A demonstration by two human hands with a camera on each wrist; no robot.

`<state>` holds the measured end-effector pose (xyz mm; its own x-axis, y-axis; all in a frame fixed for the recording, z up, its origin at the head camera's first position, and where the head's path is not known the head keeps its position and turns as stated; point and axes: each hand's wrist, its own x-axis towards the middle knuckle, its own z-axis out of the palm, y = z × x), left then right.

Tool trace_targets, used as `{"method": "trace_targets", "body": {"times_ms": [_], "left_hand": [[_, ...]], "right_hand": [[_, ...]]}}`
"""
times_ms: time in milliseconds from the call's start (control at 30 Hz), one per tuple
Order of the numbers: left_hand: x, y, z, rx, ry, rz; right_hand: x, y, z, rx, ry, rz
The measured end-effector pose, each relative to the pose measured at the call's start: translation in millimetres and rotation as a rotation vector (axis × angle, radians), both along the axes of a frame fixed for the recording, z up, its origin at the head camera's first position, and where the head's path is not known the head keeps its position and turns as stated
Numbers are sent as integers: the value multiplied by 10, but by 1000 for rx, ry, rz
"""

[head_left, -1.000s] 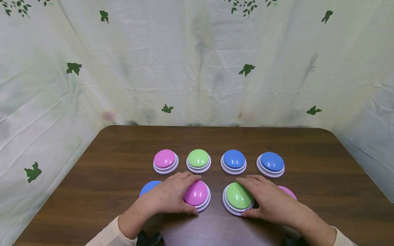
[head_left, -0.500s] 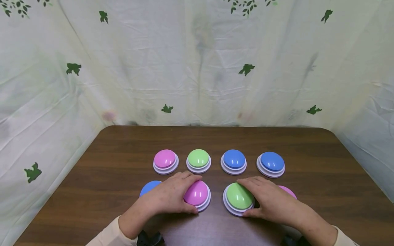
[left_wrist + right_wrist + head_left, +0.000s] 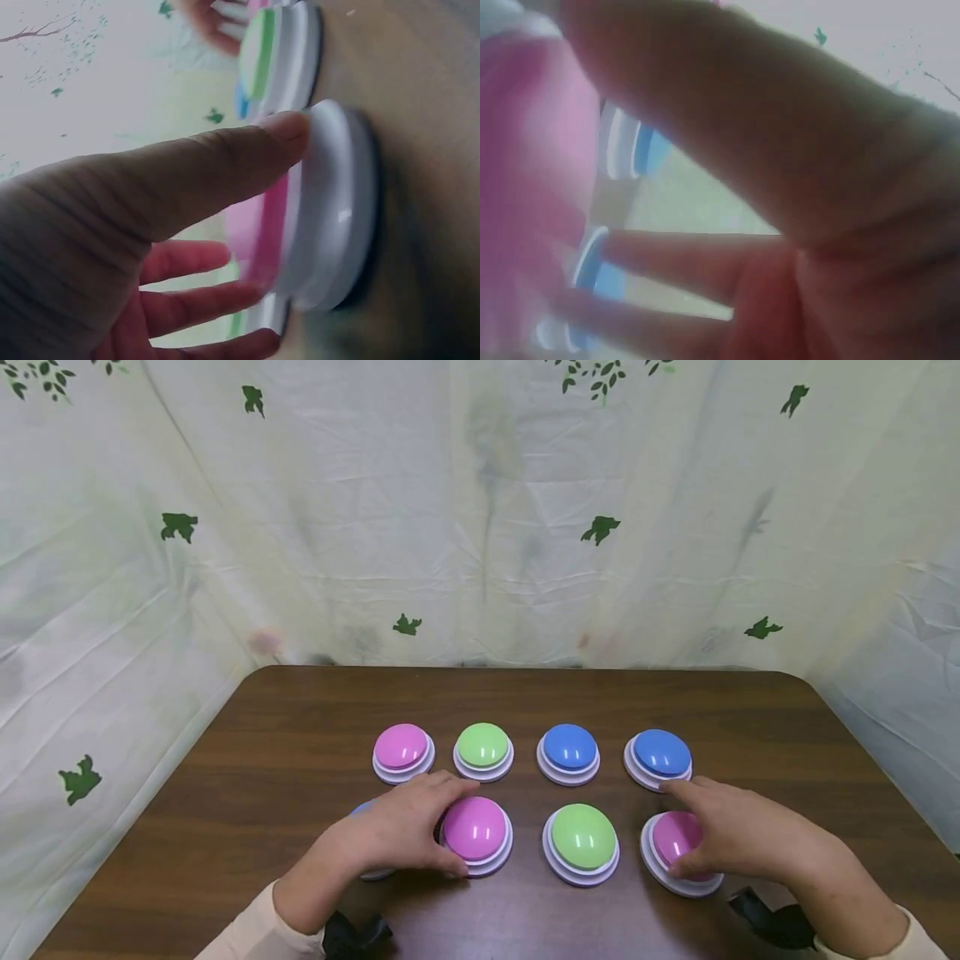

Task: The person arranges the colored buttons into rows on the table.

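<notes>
In the head view my left hand (image 3: 401, 827) is held around the left side of a pink dome button (image 3: 475, 828) on a white base. Its fingers are spread, and in the left wrist view the thumb (image 3: 225, 165) lies along the base's edge; contact is hard to tell. To the right, my right hand (image 3: 750, 827) reaches over the front-row right pink dome button (image 3: 677, 837), thumb and fingers apart. The right wrist view is blurred, with that button close to the hand. Between the hands sits a green dome button (image 3: 582, 837).
Behind stands a row of a pink button (image 3: 401, 747), a green button (image 3: 482, 745), a left blue button (image 3: 568, 747) and a right blue button (image 3: 662, 753). The left hand mostly covers another blue button (image 3: 363, 807). A leaf-printed curtain (image 3: 480, 527) hangs behind the brown table (image 3: 300, 710).
My right hand has left the green button and moved right to the pink one. The left hand has shifted slightly left, leaving a gap beside its pink button. The buttons stay in place.
</notes>
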<state>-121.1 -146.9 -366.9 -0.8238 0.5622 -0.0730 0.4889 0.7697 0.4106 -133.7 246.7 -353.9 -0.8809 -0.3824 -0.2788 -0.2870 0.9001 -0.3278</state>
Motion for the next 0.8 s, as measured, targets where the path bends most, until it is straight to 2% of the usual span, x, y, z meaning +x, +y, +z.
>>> {"method": "trace_targets", "body": {"times_ms": [67, 167, 367, 500, 567, 700, 800], "left_hand": [[-9, -82, 67, -6, -14, 10], [-12, -227, 184, -20, -62, 58], [-3, -510, 373, -72, -189, 230], [-31, -624, 407, -121, -266, 318], [-44, -644, 406, -145, -298, 342], [-52, -631, 396, -174, -324, 348], [-50, -611, 378, -174, -318, 343]], "right_hand": [[-3, 23, -14, 12, -32, -11], [12, 17, -48, 18, -8, 8], [9, 3, -58, 45, 6, 24], [10, 8, -59, 54, -8, 21], [10, 10, -58, 53, -6, 24], [12, 21, -72, 41, 5, 36], [14, 23, -79, 36, 7, 40]]}}
